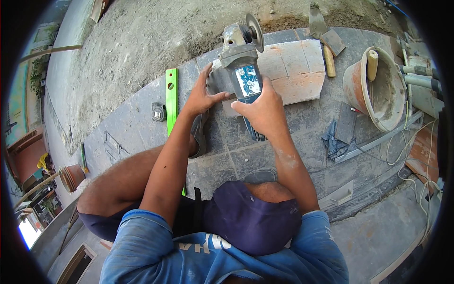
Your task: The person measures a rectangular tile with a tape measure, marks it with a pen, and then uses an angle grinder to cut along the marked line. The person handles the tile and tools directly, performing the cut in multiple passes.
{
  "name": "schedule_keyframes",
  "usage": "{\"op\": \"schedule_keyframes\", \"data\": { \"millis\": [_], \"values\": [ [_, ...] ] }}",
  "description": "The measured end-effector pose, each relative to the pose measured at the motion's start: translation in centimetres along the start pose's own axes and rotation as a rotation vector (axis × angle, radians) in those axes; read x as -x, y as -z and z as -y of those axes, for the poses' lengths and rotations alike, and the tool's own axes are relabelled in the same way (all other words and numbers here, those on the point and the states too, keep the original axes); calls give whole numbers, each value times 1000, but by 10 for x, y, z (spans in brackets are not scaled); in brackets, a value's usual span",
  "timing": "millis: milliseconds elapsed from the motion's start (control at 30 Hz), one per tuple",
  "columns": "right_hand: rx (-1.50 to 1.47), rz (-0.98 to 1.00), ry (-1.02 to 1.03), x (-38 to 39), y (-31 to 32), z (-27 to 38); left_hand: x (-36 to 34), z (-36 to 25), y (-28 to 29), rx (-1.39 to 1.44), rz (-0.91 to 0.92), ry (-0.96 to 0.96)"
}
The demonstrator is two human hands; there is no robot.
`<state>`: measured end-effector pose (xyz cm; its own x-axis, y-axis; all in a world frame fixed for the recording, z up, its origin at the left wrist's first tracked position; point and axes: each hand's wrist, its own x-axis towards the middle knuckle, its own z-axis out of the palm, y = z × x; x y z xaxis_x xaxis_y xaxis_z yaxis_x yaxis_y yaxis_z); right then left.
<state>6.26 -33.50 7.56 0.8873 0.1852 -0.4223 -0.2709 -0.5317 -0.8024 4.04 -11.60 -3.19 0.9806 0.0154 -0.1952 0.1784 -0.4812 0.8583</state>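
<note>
My right hand is wrapped round the blue-grey body of an angle grinder. Its cutting disc points up and away from me. Beneath the grinder lies a pale, dusty slab with thin lines across its top and reddish patches. My left hand is beside the grinder, at the slab's left end. Its thumb and fingers are spread apart; whether they touch the slab I cannot tell. A bright green spirit level and a tape measure lie left of that hand.
A pointing trowel lies beyond the slab's right end. To the right stands a mortar-stained bucket with a wooden-handled tool in it. Nearby are a dark rag, a metal straightedge and loose cables. Bare soil borders the tiled floor.
</note>
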Motion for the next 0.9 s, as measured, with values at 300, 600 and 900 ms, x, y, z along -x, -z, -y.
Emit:
{"op": "schedule_keyframes", "data": {
  "millis": [300, 600, 900],
  "values": [
    [56, -4, 36, 2, 11, -5, -20, -9, 5, -620, 128, -14],
    [55, -61, 59, 7, 32, -15, -34, -12, 4, -697, 174, -82],
    [222, -146, 170, 32, 66, -23, -36, -10, 10, -760, 196, -137]
  ]
}}
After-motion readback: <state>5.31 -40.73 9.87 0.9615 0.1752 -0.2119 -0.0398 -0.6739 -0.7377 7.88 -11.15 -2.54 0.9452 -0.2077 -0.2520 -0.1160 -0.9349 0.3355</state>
